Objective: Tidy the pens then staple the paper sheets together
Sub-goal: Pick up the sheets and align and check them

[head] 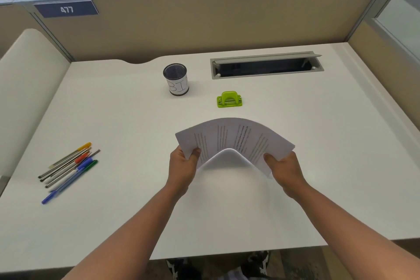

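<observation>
A stack of printed paper sheets (234,136) arches upward above the middle of the white desk (127,120). My left hand (184,166) grips its left end and my right hand (285,169) grips its right end. Beyond the sheets, a small green stapler (229,99) sits on the desk. A black mesh pen cup (176,79) with a white label stands to the stapler's left, and nothing shows above its rim. Several pens (68,169) with yellow, red, blue and green caps lie in a loose bundle at the desk's left.
An open grey cable tray (267,66) is set into the desk at the back right. Tan partition walls (204,25) close the back and right sides. A white padded panel (25,88) borders the left. Shoes show below the front edge.
</observation>
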### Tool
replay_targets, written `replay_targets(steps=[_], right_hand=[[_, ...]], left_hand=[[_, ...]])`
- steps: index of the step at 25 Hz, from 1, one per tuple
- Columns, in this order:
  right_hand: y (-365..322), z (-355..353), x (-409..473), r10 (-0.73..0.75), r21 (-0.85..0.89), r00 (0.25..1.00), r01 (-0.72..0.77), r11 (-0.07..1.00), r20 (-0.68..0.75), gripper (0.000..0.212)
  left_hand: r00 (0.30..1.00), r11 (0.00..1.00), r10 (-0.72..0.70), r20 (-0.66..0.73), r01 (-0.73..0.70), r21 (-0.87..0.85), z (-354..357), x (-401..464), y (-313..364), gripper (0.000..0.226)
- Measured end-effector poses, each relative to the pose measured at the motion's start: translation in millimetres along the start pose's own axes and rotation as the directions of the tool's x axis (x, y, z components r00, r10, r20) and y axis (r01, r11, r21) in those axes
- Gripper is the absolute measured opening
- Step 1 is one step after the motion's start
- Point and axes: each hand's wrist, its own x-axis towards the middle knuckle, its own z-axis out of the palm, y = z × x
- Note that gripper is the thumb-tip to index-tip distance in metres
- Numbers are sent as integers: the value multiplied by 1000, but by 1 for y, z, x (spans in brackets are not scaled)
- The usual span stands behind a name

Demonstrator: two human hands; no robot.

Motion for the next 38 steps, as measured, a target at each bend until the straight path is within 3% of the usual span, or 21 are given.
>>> replay_targets(steps=[7, 9, 11, 13, 15, 16, 19, 22, 24, 27, 28, 30, 33, 36, 38], right_hand=[[-35, -27, 16, -96, 78, 995, 96, 992, -2, 29], [-33, -28, 16, -36, 128, 998, 44, 991, -60, 50], [-26, -19, 9, 121, 342, 992, -107, 934, -19, 76], [-20, -4, -3, 218, 530, 964, -264, 806, 150, 59], [-24, 14, -14, 166, 584, 948, -298, 755, 270, 28], [-28, 22, -16, 132, 606, 949, -287, 742, 287, 24], [-45, 44, -16, 120, 681, 971, -230, 695, 205, 35], [-52, 50, -13, 96, 632, 990, -137, 762, 99, 36], [-54, 46, -10, 37, 547, 996, -78, 833, 85, 32], [-57, 28, -2, -62, 368, 993, 22, 929, 97, 23], [-59, 20, 0, -111, 299, 986, 70, 952, 125, 23], [-64, 7, 3, -196, 183, 954, 155, 971, 228, 27], [-70, 0, 5, -214, 117, 913, 184, 976, 348, 32], [-68, 5, 4, -211, 95, 922, 190, 977, 323, 29], [-63, 11, 1, -212, 89, 942, 195, 977, 260, 22]], left_hand=[[995, 995, -72, 69, 77, -61, -18, 13, 14, 16], [987, 976, -133, 90, 146, -159, -18, 14, 16, 18], [971, 925, -223, 86, 239, -295, -12, 13, 18, 22], [952, 855, -290, 100, 305, -419, -2, 10, 18, 26], [940, 814, -321, 119, 338, -472, 9, 5, 18, 27], [935, 804, -329, 130, 350, -481, 15, 2, 18, 28], [925, 769, -343, 161, 376, -517, 31, -8, 13, 30], [905, 725, -387, 174, 415, -550, 34, -11, 11, 34], [919, 785, -381, 107, 382, -488, 30, -9, 14, 41], [982, 971, -159, -101, 137, -196, 12, 0, 27, 90], [994, 995, -48, -103, 39, -88, 5, 4, 35, 101], [995, 996, 89, 42, -90, 22, -4, 12, 54, 109], [935, 989, 148, 321, -147, -28, -7, 25, 71, 87], [935, 982, 172, 311, -139, -126, 3, 23, 68, 37], [950, 978, 194, 245, -166, -130, 8, 15, 64, 19]])
